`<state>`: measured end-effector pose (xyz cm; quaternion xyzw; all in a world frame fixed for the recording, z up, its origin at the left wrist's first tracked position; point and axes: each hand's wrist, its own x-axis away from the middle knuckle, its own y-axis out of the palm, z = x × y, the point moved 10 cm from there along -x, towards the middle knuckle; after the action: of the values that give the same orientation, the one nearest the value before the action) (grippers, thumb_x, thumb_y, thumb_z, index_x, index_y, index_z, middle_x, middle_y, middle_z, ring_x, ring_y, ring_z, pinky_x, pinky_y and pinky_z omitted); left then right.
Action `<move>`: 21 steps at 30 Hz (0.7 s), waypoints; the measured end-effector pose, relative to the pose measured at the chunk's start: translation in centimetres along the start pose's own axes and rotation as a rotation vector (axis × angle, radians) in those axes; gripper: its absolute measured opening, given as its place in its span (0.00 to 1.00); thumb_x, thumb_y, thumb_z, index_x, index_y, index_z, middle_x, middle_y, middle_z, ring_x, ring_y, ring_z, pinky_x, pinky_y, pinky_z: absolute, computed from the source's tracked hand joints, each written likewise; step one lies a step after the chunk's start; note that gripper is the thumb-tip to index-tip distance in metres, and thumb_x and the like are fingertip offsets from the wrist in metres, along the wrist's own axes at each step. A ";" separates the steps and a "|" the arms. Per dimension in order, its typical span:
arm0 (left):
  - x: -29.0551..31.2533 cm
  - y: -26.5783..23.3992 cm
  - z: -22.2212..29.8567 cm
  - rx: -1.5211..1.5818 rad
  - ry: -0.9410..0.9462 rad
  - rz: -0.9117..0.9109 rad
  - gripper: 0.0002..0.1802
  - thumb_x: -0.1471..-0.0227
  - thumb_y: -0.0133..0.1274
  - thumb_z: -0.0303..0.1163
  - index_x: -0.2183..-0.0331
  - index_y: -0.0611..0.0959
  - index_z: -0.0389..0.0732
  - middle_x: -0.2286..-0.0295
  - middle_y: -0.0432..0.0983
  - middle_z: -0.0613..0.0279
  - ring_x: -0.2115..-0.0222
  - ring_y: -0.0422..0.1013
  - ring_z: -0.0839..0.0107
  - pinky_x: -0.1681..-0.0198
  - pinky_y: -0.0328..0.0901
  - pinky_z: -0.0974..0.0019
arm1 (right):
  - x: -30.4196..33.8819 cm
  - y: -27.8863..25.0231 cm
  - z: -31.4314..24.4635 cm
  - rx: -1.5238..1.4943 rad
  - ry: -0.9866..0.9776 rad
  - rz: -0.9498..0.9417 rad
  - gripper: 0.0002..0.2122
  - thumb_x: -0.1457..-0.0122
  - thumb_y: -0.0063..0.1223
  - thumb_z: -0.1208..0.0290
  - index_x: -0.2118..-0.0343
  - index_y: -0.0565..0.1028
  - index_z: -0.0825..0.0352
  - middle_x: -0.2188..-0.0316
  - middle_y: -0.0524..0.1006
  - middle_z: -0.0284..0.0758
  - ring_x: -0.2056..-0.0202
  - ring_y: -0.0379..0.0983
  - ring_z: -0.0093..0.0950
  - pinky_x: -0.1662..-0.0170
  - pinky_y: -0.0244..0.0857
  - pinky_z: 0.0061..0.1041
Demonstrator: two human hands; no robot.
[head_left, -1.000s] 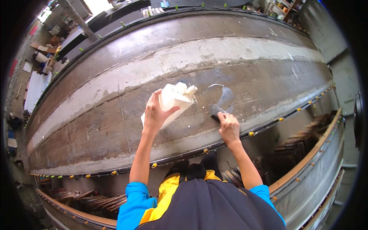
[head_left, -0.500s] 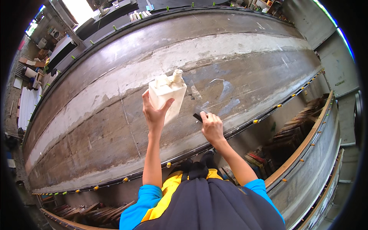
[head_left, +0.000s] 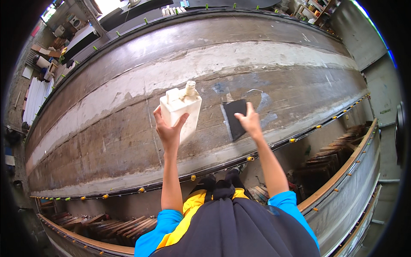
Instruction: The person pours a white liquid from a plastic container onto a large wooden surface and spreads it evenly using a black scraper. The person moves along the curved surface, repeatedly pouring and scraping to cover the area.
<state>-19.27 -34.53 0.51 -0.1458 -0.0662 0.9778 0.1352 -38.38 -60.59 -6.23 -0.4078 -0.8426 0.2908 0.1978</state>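
My left hand (head_left: 169, 131) is wrapped round a white plastic jug (head_left: 184, 112), its thumb on the near side. The jug has a capped neck and a moulded handle on top, and I hold it up over a long worn worktable (head_left: 102, 143). To its right, my right hand (head_left: 251, 121) grips the right edge of a flat black rectangular spreader (head_left: 233, 123), thumb across its face. A pale grey strip runs down the spreader's left edge. Bluish-grey smears (head_left: 263, 101) mark the tabletop beyond it.
A broad whitish band (head_left: 205, 57) runs along the table. Yellow clips (head_left: 251, 158) line its near rail, green clips (head_left: 145, 20) the far one. Behind me stands another long wooden-edged table (head_left: 342, 174), with stacked boards (head_left: 329, 158) underneath. Shelves and clutter fill the far left.
My right hand has turned the spreader so its broad face shows, where before only its narrow end did. The jug is slightly lower and more upright in my left hand. The view has shifted a little.
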 end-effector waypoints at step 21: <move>2.0 3.0 0.2 -0.009 -0.033 0.109 0.37 0.69 0.67 0.36 0.57 0.65 0.39 0.63 0.69 0.58 0.61 0.67 0.68 0.58 0.63 0.68 | 0.4 -3.6 -1.4 0.534 -0.953 -0.059 0.15 0.50 0.43 0.79 0.58 0.65 0.63 0.79 0.73 0.39 0.78 0.72 0.36 0.73 0.66 0.33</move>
<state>-21.92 -36.85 -0.34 -0.1335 -0.0648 0.9857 0.0801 -39.90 -61.62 -2.81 -0.1426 -0.7469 0.6416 -0.1009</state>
